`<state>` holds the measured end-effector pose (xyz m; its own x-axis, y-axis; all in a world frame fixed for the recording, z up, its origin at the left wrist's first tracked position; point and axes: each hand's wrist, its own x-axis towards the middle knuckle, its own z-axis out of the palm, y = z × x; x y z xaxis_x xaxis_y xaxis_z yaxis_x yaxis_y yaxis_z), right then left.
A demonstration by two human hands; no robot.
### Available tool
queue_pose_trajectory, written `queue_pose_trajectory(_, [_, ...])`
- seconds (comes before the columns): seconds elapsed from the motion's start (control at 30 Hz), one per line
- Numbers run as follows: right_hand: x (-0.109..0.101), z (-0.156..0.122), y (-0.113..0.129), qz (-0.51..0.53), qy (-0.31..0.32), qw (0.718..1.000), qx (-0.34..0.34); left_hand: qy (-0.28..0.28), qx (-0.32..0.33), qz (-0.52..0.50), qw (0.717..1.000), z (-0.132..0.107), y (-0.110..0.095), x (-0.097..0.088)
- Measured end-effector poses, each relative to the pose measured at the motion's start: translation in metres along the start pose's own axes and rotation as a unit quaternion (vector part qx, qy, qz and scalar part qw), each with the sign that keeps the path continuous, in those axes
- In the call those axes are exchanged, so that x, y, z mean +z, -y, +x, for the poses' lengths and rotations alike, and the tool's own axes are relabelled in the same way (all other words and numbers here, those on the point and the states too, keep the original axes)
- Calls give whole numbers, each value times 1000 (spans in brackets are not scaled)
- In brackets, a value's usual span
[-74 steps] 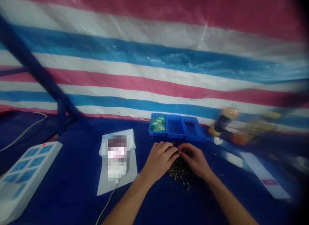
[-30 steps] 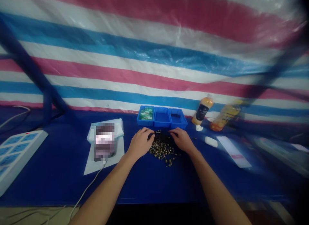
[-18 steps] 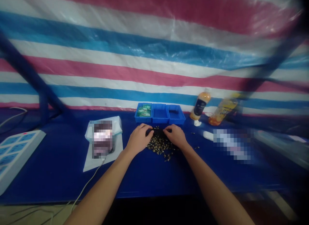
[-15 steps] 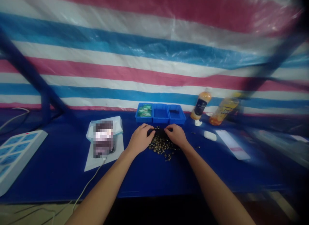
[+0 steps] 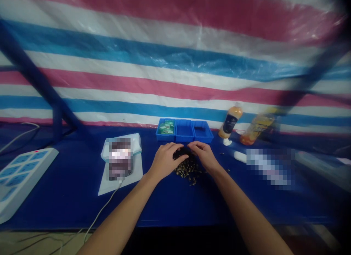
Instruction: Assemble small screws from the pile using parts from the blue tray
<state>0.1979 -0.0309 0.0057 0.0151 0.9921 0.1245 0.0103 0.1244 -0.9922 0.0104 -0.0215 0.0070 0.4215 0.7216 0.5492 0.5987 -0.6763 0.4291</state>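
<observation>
A pile of small brass-coloured screws (image 5: pixel 186 171) lies on the blue table, with dark pieces at its far side. My left hand (image 5: pixel 166 160) curves around the pile's left edge, fingers bent and thumb stretched across the screws. Its fingers and thumb are apart, and nothing shows between them. Facing it from the right, my right hand (image 5: pixel 204 155) has its thumb and forefinger pinched together at the pile's far right; whatever is between them is too small to make out. Just beyond the hands stand three joined blue bins: the left bin (image 5: pixel 166 139) holds green packets, the middle bin (image 5: pixel 184 130) looks bare, the right bin (image 5: pixel 203 137) contains something dark.
To the left are a blurred-out device on white paper (image 5: pixel 105 187), its cable (image 5: pixel 101 207) and a power strip (image 5: pixel 30 182). On the right stand two drink bottles (image 5: pixel 229 121), with crumpled tissue (image 5: pixel 227 142) and a white case (image 5: pixel 240 156) nearby. Striped sheeting (image 5: pixel 175 90) hangs behind.
My left hand has shifted right over the pile, its thumb now reaching across the screws. My right hand stays pinched near the same spot. The view has tilted slightly.
</observation>
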Motion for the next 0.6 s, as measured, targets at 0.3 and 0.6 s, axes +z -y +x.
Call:
queue_pose_trajectory(0.3, [2,-2,3,9,41,999,-8,-52,43,-62,996,1,6,-3])
queue_pose_trajectory(0.6, [3,-3,4,-63,72,995,-27,10,27,-80,996,-1,-1,-5])
